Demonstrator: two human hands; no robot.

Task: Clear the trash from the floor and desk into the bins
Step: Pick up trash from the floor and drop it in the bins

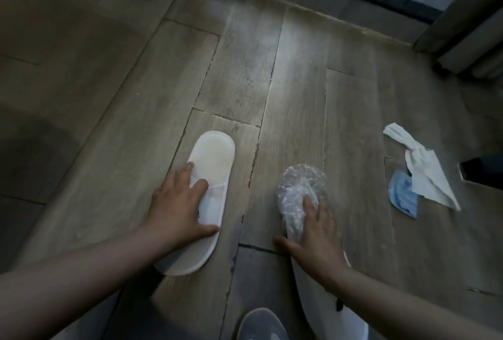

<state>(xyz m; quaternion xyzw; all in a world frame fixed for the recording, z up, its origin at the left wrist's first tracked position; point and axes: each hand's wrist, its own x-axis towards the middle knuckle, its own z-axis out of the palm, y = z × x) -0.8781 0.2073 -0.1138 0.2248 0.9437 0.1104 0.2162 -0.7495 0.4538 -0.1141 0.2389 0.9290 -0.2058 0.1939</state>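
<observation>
On the wooden floor (299, 81), the left hand (179, 209) rests on a white slipper (215, 149), fingers spread across its upper and thumb against its side. Below the middle, a grey shoe (261, 326) pokes in. The right hand (315, 233) lies flat with fingers spread on a crumpled clear plastic wrap (296, 184) at the front of a second slipper (315, 301). Farther right, a white tissue (424, 176) overlaps a blue face mask (402, 195), both on the floor.

slipper (215, 154) left of plastic wrap (299, 184) — tissue (427, 179) overlapping mask (402, 198) to the right.
</observation>
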